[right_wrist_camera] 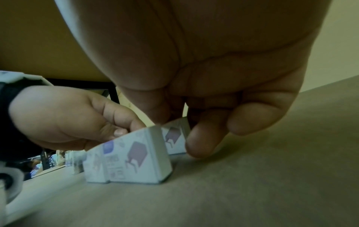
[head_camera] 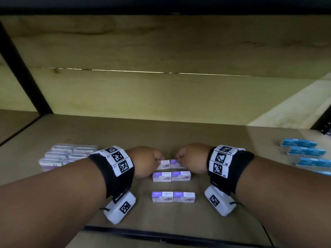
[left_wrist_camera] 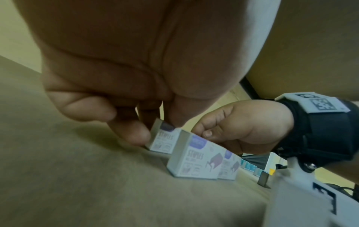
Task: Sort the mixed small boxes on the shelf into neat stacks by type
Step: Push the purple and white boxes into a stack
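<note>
Several white-and-purple staple boxes lie in pairs on the shelf. My left hand pinches the far left box between thumb and fingers. My right hand pinches the far right box beside it. Both boxes sit low on the shelf, end to end. The left wrist view shows my left hand on its box. In the right wrist view my right hand grips its box. A middle pair and a near pair lie untouched.
A group of clear plastic cases sits at the left of the shelf. Several blue boxes lie in a column at the right. A black frame edge runs along the shelf front, and a wooden board closes the back.
</note>
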